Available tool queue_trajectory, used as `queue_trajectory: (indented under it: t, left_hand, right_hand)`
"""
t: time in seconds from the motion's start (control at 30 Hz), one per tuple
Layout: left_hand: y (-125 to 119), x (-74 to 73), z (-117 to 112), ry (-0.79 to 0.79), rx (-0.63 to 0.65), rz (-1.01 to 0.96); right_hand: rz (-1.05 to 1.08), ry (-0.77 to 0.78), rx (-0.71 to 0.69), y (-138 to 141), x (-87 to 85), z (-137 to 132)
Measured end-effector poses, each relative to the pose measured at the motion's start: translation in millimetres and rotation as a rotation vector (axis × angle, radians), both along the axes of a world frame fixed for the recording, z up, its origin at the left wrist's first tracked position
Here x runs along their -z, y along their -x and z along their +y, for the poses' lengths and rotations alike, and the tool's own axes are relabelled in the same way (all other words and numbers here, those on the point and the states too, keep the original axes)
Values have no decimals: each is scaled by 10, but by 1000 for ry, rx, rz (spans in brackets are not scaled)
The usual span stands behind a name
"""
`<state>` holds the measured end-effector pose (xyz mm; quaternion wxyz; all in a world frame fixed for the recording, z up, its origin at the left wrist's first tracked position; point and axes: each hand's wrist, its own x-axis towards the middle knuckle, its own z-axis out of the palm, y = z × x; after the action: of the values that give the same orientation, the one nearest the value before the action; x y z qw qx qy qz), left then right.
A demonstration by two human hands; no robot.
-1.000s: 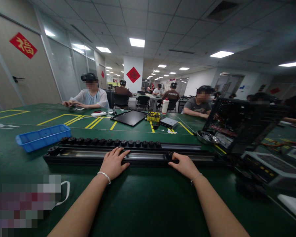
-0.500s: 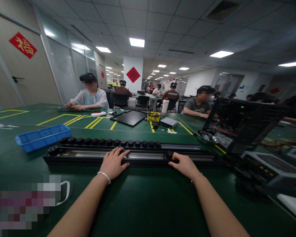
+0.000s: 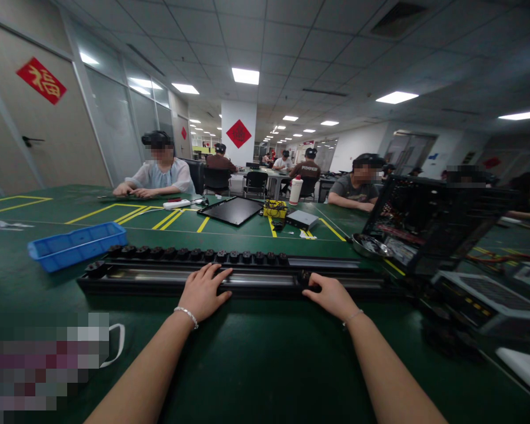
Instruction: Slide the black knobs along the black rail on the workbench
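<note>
A long black rail (image 3: 159, 278) lies across the green table in front of me, and a second rail behind it carries a row of several small black round parts (image 3: 194, 254). My left hand (image 3: 203, 292) rests flat on the near rail, fingers stretched out and apart. My right hand (image 3: 331, 294) is further right on the same rail, its fingers pinched on a small black part (image 3: 304, 278) that sits in the rail's channel.
A blue plastic tray (image 3: 77, 245) stands at the left. An open black computer case (image 3: 428, 224) and a metal bowl (image 3: 371, 245) stand at the right, with grey devices (image 3: 490, 297) nearer me. Further back lie a black panel (image 3: 236, 210) and a yellow box (image 3: 275, 208). Other people sit at the far edge.
</note>
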<state>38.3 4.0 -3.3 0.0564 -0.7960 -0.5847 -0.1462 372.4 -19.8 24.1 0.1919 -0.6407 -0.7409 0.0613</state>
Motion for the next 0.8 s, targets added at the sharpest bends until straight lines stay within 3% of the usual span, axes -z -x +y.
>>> queue_trajectory:
  t: [0.8]
  left_hand:
    - [-9,-10,-2,8,-4,-2]
  right_hand:
    - [7,-2,-4,-113,17,2]
